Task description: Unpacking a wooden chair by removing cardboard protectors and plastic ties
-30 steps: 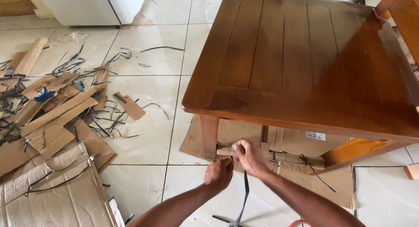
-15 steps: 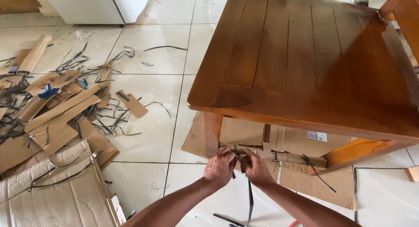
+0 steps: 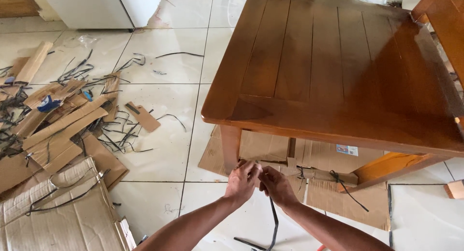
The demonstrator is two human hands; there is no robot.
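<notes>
Black strap hangs from my pinched fingers down to the tiled floor, just in front of the wooden table leg. My left hand and right hand touch, both gripping the strap's top end beside the cardboard-wrapped rail under the table.

A wooden table fills the frame from twelve to three o'clock, standing on flat cardboard over white floor tiles. At six o'clock the left hand and right hand meet just beside the table leg, fingers pinched on a black strap that hangs down to the floor. Cardboard scraps and loose black straps lie scattered at nine o'clock.
</notes>
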